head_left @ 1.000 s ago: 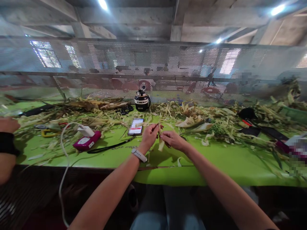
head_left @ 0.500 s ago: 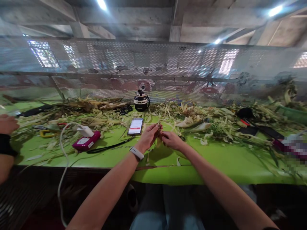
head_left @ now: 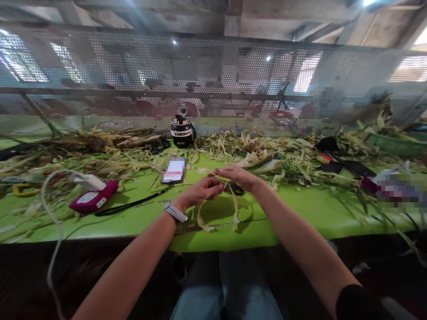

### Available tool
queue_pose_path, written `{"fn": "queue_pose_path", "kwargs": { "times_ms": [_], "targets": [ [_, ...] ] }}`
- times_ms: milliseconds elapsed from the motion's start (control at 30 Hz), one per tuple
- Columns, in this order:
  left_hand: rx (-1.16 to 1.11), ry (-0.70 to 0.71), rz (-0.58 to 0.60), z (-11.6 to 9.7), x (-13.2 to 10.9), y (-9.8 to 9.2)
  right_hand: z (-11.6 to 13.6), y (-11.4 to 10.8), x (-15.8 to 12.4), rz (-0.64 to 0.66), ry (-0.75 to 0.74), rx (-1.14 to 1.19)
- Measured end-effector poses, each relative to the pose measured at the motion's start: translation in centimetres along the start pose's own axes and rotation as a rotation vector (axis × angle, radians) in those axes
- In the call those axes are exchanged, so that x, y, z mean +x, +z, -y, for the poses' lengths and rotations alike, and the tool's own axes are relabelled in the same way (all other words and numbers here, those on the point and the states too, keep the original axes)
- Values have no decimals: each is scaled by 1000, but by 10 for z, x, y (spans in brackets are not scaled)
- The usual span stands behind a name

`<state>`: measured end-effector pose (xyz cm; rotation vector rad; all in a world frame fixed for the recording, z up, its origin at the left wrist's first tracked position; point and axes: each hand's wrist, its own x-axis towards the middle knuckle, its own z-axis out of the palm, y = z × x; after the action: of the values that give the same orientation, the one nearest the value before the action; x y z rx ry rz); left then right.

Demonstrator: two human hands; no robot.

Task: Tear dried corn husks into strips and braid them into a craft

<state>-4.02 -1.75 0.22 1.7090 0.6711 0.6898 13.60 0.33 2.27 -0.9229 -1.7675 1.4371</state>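
My left hand [head_left: 202,190]: pinching pale husk strips [head_left: 236,208], ends dangling over green tabletop [head_left: 213,242] | my right hand [head_left: 242,177]: fingers stretched out, close by the left's fingertips; can't tell whether it grips anything | phone [head_left: 175,170]: lying left of both hands | black bottle [head_left: 182,134]: upright beyond phone, among husk scraps [head_left: 253,144]

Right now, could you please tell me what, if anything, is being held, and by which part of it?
The left hand pinches pale corn-husk strips above their hanging ends; whether the right hand grips them too cannot be told.
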Motion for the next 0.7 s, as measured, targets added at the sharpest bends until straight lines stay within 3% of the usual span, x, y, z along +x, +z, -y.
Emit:
{"fn": "queue_pose_path", "kwargs": {
  "times_ms": [67, 233, 400, 533, 700],
  "targets": [
    [-22, -10, 6, -2, -1, 0, -7, 10, 3, 36, 9, 173],
    [-46, -37, 16, -5, -3, 2, -13, 26, 10, -141, -96, 418],
    [-50, -35, 60, -5, -4, 5, -14, 34, 17, -241, -176, 451],
    [-87, -30, 90, -3, -5, 4, -12, 37, 17, -242, -144, 440],
    [-209, 50, -46, 0, -2, 2, -3, 22, 12, -324, -140, 466]
  ]
}}
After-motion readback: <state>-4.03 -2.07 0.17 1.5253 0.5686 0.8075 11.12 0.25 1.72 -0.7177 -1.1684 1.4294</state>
